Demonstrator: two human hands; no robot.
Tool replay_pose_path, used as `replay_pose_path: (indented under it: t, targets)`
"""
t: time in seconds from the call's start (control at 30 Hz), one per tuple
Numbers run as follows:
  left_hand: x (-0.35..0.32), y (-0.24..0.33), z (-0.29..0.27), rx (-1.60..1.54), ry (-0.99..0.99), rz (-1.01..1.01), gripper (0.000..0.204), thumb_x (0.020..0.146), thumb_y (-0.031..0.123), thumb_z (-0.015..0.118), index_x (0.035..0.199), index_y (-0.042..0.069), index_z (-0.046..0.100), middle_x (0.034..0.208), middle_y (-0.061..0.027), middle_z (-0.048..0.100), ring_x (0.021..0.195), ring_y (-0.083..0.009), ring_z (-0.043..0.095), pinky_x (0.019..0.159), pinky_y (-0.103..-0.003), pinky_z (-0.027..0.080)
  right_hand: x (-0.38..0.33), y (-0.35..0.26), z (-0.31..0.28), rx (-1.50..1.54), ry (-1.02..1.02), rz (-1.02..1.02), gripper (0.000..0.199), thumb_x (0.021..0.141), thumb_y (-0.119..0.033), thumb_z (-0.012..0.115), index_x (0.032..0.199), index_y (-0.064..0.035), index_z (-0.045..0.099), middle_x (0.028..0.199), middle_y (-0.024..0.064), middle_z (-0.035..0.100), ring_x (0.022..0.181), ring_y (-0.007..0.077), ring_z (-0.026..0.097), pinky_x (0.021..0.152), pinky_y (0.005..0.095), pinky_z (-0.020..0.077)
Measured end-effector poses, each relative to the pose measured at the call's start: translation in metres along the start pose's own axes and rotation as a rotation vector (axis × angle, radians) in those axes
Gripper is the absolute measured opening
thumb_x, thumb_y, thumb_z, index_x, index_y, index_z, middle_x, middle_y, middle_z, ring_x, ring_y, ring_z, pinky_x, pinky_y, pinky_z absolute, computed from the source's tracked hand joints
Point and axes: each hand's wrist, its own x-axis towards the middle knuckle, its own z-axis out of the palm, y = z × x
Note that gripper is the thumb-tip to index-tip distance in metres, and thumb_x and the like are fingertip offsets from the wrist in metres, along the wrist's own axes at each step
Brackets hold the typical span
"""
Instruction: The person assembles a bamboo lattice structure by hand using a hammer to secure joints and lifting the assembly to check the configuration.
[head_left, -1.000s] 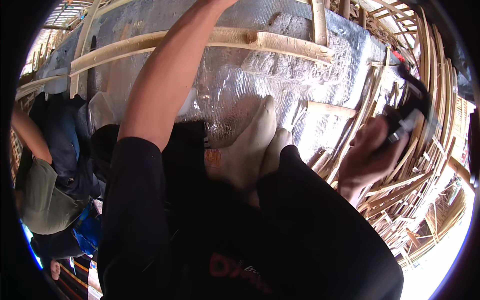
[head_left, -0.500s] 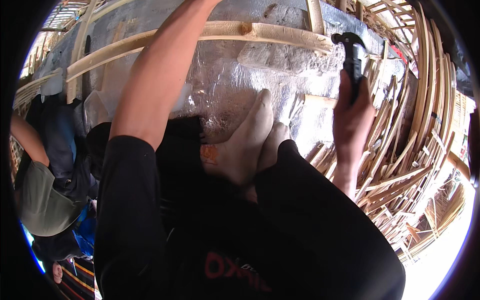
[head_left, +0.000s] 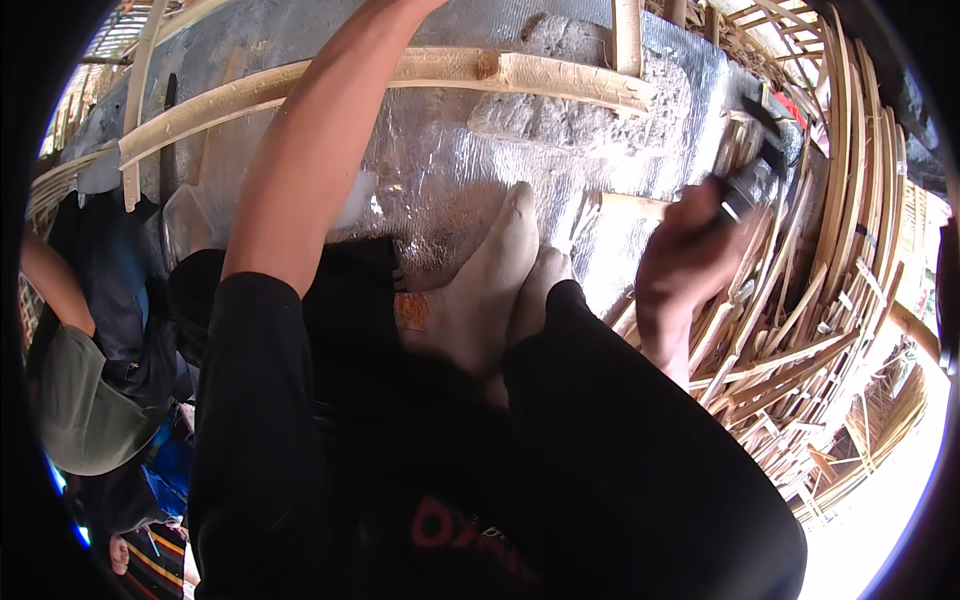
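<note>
My right hand (head_left: pixel 690 245) is closed around the black handle of a claw hammer (head_left: pixel 766 140). The hammer is smeared by motion and tilts up to the right, apart from the wood. My left forearm (head_left: pixel 315 150) reaches across to the top edge of the view, and the hand itself is cut off there. Beneath that forearm runs a long split bamboo strip (head_left: pixel 570 78), lying crosswise. An upright bamboo piece (head_left: pixel 627 38) meets it near its right end.
Silver foil sheeting (head_left: pixel 430 150) covers the surface under my bare feet (head_left: pixel 490 265). Rough grey blocks (head_left: pixel 540 120) sit by the strip. Many split bamboo lengths (head_left: pixel 840 180) are heaped at right. Another person (head_left: pixel 90 400) is at the left.
My right hand has turned and swung the hammer from nearly upright over to the right, away from the strip's end. My left arm has stayed nearly still.
</note>
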Motion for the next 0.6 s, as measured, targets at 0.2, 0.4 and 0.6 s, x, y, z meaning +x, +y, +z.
replay_pose_path:
  t: [0.2,0.4,0.6]
  targets:
    - [0.003,-0.014,0.014,-0.033,0.139,0.078,0.044,0.078,0.038,0.072,0.105,0.003,0.073,0.099,-0.0216,0.072,0.094,-0.0360,0.070,0.081,-0.046,0.055,-0.012,-0.010,0.008,0.390,0.430,-0.085,0.029,0.104,-0.028,0.053,0.095,-0.0005,0.054,0.058,-0.0043,0.041,0.042,0.0072,0.033,0.039,0.0231,0.0286]
    - [0.005,-0.031,0.024,0.008,0.195,0.108,0.042,0.079,0.039,0.072,0.093,-0.001,0.073,0.089,-0.0220,0.073,0.084,-0.0354,0.071,0.076,-0.046,0.055,-0.013,-0.005,0.002,0.088,0.083,0.024,0.028,0.104,-0.026,0.052,0.094,0.0001,0.052,0.066,0.0146,0.064,0.050,0.0162,0.061,0.042,0.0349,0.0447]
    - [0.004,-0.027,0.012,-0.047,0.059,0.046,0.041,0.081,0.038,0.073,0.089,-0.002,0.073,0.078,-0.0195,0.071,0.067,-0.0281,0.068,0.062,-0.043,0.054,-0.004,-0.008,0.010,-0.154,-0.211,0.093,0.032,0.103,-0.031,0.055,0.100,0.0008,0.058,0.065,0.0116,0.061,0.053,0.0159,0.058,0.049,0.0291,0.0441]
